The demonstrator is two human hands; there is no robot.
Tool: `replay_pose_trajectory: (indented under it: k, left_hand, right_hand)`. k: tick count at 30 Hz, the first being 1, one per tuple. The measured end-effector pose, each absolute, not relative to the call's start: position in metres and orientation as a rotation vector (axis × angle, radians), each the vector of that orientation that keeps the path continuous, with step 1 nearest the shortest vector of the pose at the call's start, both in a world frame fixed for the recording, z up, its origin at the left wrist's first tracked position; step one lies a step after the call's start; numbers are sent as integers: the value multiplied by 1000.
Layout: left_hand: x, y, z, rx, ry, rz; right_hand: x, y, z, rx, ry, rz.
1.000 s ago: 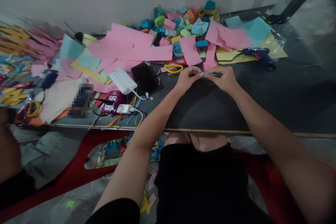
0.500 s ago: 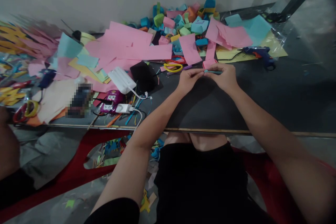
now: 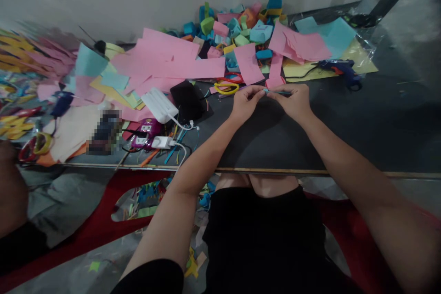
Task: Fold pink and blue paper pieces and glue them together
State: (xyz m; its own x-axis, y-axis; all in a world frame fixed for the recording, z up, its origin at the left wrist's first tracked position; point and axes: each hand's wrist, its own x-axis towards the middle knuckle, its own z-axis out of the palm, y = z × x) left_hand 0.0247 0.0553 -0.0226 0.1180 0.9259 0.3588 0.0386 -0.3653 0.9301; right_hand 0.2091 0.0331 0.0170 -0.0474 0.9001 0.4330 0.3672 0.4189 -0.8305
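Note:
Both my hands meet above the dark table, pinching a thin strip of light blue paper (image 3: 283,92) between them. My left hand (image 3: 246,100) is closed on its left end, thumb against forefinger. The strip runs back under the fingers of my right hand (image 3: 295,100), which is closed on it too; most of the strip is hidden there. Just beyond my fingertips lies a pink paper strip (image 3: 275,71) with a rounded pink piece at its near end. Scissors with yellow and red handles (image 3: 226,87) lie left of my left hand.
Folded paper pieces (image 3: 241,32) are heaped at the back, among pink sheets (image 3: 165,55). A blue glue gun (image 3: 344,69) lies at the right. To the left are a white power strip (image 3: 160,104), a black pouch-like object (image 3: 187,100) and a purple socket block (image 3: 149,131). Another person's arm (image 3: 12,188) shows at far left.
My left fingers have shifted slightly left and curled more around the end of the strip. My right hand stays almost where it was, and the things on the table have not moved.

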Motion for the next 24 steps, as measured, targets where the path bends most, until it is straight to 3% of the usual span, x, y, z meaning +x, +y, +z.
replay_pose_trajectory:
  k: [24]
  left_hand:
    - [19,46,-5,1930,1120,1338]
  right_hand:
    - [210,32,16,-1129,-1719,620]
